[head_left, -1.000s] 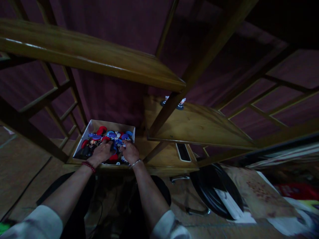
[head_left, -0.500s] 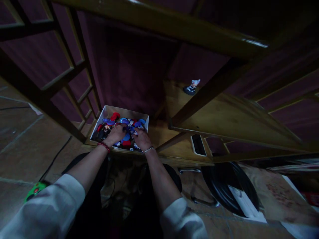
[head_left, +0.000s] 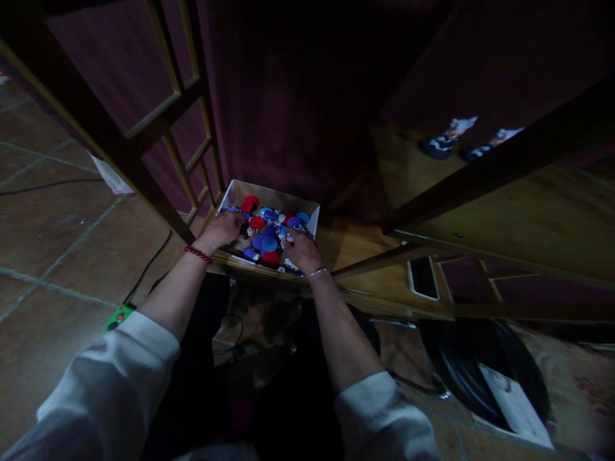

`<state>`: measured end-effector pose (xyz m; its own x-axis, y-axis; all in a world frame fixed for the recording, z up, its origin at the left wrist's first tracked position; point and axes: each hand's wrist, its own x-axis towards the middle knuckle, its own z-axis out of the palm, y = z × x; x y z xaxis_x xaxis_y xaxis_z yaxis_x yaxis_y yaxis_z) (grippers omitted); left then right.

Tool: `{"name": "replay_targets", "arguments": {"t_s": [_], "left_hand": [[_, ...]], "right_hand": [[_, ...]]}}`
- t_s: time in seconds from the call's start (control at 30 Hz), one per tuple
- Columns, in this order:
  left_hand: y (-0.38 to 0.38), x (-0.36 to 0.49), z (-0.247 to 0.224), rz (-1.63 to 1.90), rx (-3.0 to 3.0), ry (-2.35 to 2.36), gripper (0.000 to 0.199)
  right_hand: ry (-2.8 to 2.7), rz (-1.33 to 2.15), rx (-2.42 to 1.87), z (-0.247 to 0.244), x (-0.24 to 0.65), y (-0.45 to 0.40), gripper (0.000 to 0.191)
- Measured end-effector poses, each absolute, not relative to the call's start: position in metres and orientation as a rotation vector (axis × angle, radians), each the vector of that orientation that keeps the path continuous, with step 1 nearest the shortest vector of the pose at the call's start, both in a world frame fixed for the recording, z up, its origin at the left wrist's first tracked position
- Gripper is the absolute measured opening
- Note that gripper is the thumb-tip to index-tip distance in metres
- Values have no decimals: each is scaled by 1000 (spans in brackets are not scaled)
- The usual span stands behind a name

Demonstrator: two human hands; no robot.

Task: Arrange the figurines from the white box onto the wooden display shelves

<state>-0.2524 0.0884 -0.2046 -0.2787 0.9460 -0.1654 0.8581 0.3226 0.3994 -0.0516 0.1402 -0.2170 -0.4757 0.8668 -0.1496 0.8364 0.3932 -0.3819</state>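
Note:
A shallow white-walled cardboard box (head_left: 313,219) holds a jumble of small figurines with red and blue round parts (head_left: 269,244). Over its left side reaches my left hand (head_left: 225,229), a red bead bracelet at the wrist. Its fingers are curled down among the pieces, and what they grip, if anything, is hidden. At the box's right side is my right hand (head_left: 303,251), with a thin silver bracelet. Its thumb and index finger are apart, close to a blue-and-white figurine (head_left: 283,234); whether they touch it is unclear in the dim light.
The box sits on a low wooden shelf (head_left: 355,238) inside a lattice-sided wooden frame (head_left: 166,121). Two small figurines (head_left: 446,139) stand on a higher shelf at right. A dark phone-like object (head_left: 423,278) lies lower down. A black round seat (head_left: 480,365) and a green device (head_left: 118,317) are nearby.
The view has shifted, bringing a second figurine on the higher shelf into sight. My left hand has moved from the box's middle to its left side. My right hand stays at the right side.

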Motion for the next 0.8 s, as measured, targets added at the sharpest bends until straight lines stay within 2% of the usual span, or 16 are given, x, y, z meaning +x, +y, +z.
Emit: {"name": "replay_targets", "arguments": {"t_s": [0.27,0.6,0.8], "left_hand": [[73,-278,-199,215,1557,2342,30],[74,-267,-207,-222,1782,2229,35],[74,-254,-214,-223,1756,2316,40]], "right_hand": [[-2543,626,-1574,-216,-53,141,38],[-2540,600,-1605,-215,-48,144,37],[-2531,608,-1573,-217,-48,143,37]]}}
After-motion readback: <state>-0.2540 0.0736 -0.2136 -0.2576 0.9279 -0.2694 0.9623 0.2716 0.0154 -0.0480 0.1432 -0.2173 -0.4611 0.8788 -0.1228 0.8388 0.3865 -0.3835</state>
